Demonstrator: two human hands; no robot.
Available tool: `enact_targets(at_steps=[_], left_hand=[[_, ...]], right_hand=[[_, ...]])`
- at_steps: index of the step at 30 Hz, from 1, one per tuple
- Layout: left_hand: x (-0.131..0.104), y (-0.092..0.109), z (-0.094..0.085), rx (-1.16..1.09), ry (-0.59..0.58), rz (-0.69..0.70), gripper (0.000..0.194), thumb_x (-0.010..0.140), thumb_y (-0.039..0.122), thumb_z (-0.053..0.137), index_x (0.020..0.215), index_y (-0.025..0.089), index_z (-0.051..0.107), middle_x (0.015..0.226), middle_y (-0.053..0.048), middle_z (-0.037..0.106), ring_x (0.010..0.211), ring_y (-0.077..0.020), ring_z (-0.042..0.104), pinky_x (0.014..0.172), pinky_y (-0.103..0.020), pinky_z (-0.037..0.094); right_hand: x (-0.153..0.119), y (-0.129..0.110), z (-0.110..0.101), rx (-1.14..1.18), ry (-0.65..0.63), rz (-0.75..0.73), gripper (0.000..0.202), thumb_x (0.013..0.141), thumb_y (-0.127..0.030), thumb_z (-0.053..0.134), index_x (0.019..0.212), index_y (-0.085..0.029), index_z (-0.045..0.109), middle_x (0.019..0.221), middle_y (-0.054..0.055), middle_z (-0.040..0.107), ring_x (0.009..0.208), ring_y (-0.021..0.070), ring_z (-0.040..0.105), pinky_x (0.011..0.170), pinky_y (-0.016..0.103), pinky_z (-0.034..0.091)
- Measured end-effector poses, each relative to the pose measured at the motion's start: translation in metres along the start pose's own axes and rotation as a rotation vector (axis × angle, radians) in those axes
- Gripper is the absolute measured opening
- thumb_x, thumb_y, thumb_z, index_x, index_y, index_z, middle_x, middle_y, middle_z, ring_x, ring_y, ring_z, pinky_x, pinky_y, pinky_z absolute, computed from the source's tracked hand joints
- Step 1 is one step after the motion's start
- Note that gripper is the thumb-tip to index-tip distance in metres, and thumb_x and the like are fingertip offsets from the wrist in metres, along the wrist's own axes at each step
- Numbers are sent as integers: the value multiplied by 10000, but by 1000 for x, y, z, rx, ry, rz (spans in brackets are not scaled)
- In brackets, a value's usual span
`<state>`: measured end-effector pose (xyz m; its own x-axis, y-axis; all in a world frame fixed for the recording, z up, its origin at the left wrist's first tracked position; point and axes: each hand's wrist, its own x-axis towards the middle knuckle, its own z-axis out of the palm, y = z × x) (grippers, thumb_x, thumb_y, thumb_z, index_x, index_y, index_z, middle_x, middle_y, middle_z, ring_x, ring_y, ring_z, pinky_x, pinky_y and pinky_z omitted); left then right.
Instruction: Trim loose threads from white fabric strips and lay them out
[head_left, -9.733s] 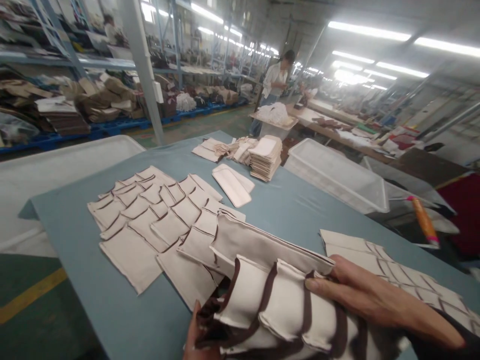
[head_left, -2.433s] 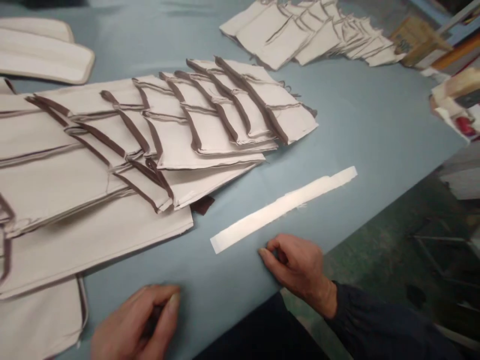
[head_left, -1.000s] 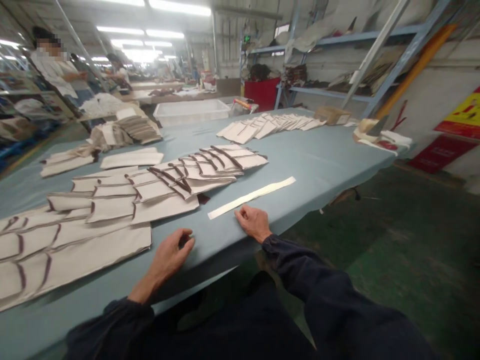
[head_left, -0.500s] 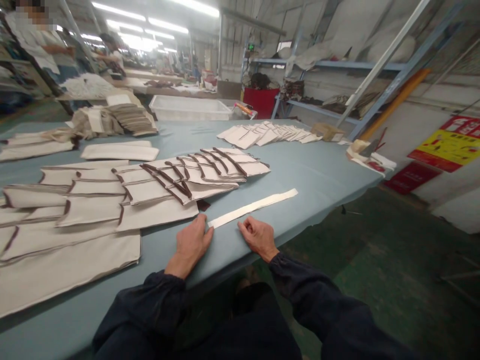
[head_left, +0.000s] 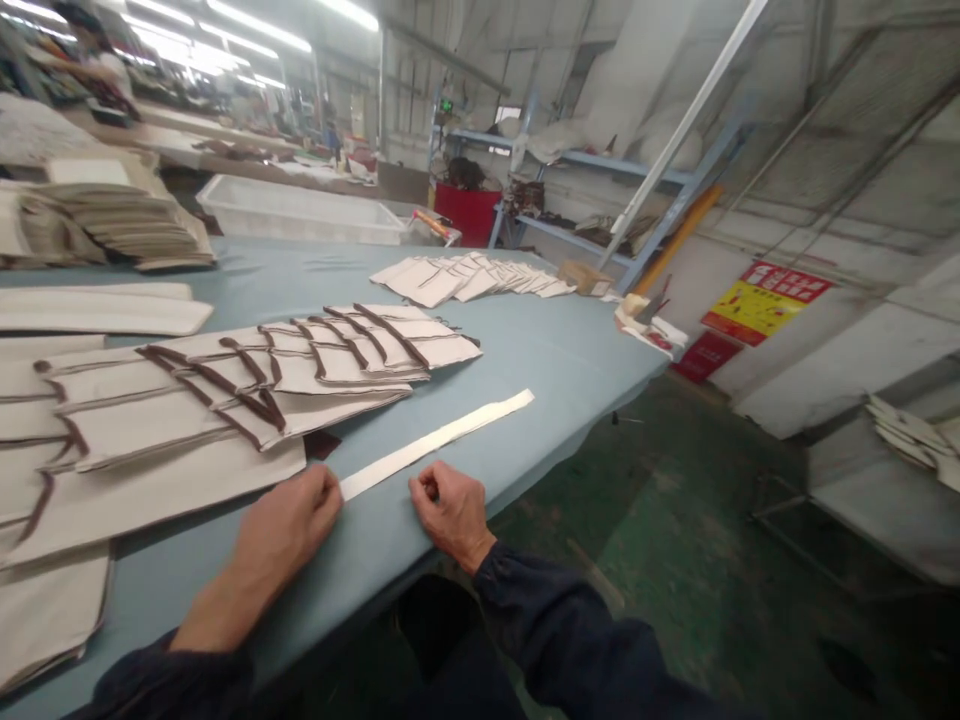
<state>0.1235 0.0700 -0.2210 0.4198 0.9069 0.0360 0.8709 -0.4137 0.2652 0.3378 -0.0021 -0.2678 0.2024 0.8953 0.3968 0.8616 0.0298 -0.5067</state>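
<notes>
A narrow cream strip of cloth (head_left: 439, 440) lies slantwise on the blue-covered table. At its near end is my left hand (head_left: 289, 520), closed, its thumb and fingers pinching the strip's tip. My right hand (head_left: 452, 510) rests on the table just to the right of the strip, apart from it. Its fingers are curled into a loose fist, and what they hold, if anything, is hidden. Left of the strip, overlapping cream fabric pieces with dark brown edging (head_left: 330, 345) are spread in a row. A small dark red scrap (head_left: 322, 445) shows beside my left hand.
More cream pieces (head_left: 465, 275) fan out at the far side. Folded fabric stacks (head_left: 127, 220) stand at the back left, near a white plastic tub (head_left: 300, 212). A small cardboard box (head_left: 585, 278) sits at the far right. The table's edge (head_left: 555, 460) runs along my right.
My view has turned to the right, so the table and fabric appear further left. The left hand stays at the strip's near end, and the right hand remains closed beside it.
</notes>
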Motion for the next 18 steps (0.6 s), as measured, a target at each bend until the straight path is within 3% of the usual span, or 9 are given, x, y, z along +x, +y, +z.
enact_targets(at_steps=[3,6,9,12,16,18], left_hand=[[16,2,6,-19,223,212,380,967,376,357,1137,148,609,1110,-169,697,1006,-346,668,853,-447,515],[31,18,11,101,178,363,386,955,216,352,1195,95,629,1167,-197,686,1042,-346,654,941,-467,504],[31,38,12,231,130,315,362,931,110,345,1052,118,686,1074,-183,699,979,-341,662,906,-460,511],[14,49,12,183,101,242,360,930,101,335,1010,133,684,1033,-161,686,976,-329,662,898,-445,510],[-16,48,17,-184,-4,160,329,961,201,314,999,193,641,988,-91,693,928,-275,685,791,-390,520],[-28,40,20,-424,4,121,312,973,280,332,1054,201,623,946,-61,710,866,-245,690,776,-369,526]], right_hand=[[1,-1,1,-22,17,-65,132,941,-283,628,827,-218,625,804,-12,697,762,153,645,690,264,393],[4,4,-6,-132,12,-131,70,903,-280,684,883,-222,651,894,4,699,877,194,635,762,294,427],[8,19,-22,-232,2,-122,96,882,-293,720,913,-218,668,948,27,701,918,232,615,815,341,451],[13,39,-38,-248,9,-92,84,875,-250,726,927,-209,675,973,49,708,930,248,614,836,365,468],[13,57,-47,-184,-4,-120,121,859,-225,736,961,-214,672,1118,57,720,1030,252,629,923,384,487],[6,62,-49,-143,0,-114,126,875,-211,710,992,-204,665,1206,79,701,1099,260,627,969,400,490]])
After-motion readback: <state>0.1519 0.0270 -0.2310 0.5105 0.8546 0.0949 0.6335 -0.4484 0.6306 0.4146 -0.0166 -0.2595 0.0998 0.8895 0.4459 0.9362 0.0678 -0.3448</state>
